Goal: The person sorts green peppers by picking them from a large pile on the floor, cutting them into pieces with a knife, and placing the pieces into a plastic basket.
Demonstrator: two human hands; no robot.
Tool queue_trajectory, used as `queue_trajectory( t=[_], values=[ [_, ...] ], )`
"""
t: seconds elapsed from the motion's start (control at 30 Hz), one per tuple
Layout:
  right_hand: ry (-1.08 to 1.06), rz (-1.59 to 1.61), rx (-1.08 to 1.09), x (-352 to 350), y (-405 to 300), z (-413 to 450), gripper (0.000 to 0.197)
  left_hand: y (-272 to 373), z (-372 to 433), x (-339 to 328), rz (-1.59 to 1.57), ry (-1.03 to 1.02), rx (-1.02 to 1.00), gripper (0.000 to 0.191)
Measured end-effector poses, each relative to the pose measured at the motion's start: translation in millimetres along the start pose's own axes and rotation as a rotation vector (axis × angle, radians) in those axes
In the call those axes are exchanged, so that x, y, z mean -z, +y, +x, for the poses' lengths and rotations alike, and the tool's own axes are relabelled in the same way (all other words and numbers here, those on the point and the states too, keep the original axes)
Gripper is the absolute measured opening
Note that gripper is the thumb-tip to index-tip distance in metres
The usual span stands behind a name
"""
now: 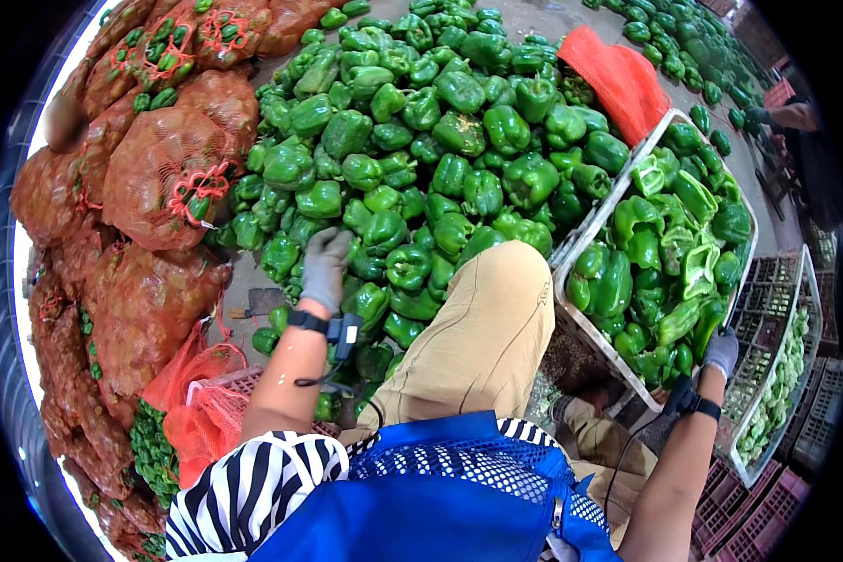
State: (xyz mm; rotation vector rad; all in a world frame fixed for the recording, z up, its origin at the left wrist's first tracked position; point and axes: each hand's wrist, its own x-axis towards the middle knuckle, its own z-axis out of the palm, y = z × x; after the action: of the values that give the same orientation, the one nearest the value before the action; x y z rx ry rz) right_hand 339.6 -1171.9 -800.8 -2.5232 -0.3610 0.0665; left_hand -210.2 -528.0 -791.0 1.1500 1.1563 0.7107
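My left hand (pixel 325 270), in a grey glove, reaches down onto the near left side of a large heap of green bell peppers (pixel 464 190). Its fingers are bent against the peppers, and their tips are partly hidden. At my right, a white plastic crate (pixel 593 228) holds whole peppers and opened pepper pieces (pixel 700 270), some showing pale insides. My right hand (pixel 721 351), also gloved, is at this crate's near right corner, beside a long green piece of pepper (pixel 707 327). Whether it grips the piece or the rim cannot be made out.
Filled red mesh sacks (pixel 172 172) are stacked along the left. A red mesh bag (pixel 615 81) lies between heap and crate. Another crate (pixel 734 428) holds pale green scraps. A flat blade with a wooden handle (pixel 239 313) lies on the floor. Another person's arm (pixel 794 116) shows far right.
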Motion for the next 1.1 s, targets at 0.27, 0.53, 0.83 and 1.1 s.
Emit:
queue_trajectory(
  t=[0.27, 0.53, 0.83, 1.1],
  values=[
    [0.229, -0.217, 0.134, 81, -59, -84, 0.051, -3, 59, -192, 0.948, -0.346, -0.498, 0.086],
    [0.065, 0.356, -0.500, 76, -251, -204, 0.035, -8, 95, -263, 1.554, -0.611, -0.733, 0.082],
    [-0.197, 0.585, -0.466, 33, -282, -233, 0.042, -16, 139, -197, 0.229, -0.518, -0.091, 0.052],
    [-0.349, 0.528, -0.389, 29, -300, -256, 0.039, 24, 96, -250, 1.398, -0.664, -0.650, 0.099]
  ],
)
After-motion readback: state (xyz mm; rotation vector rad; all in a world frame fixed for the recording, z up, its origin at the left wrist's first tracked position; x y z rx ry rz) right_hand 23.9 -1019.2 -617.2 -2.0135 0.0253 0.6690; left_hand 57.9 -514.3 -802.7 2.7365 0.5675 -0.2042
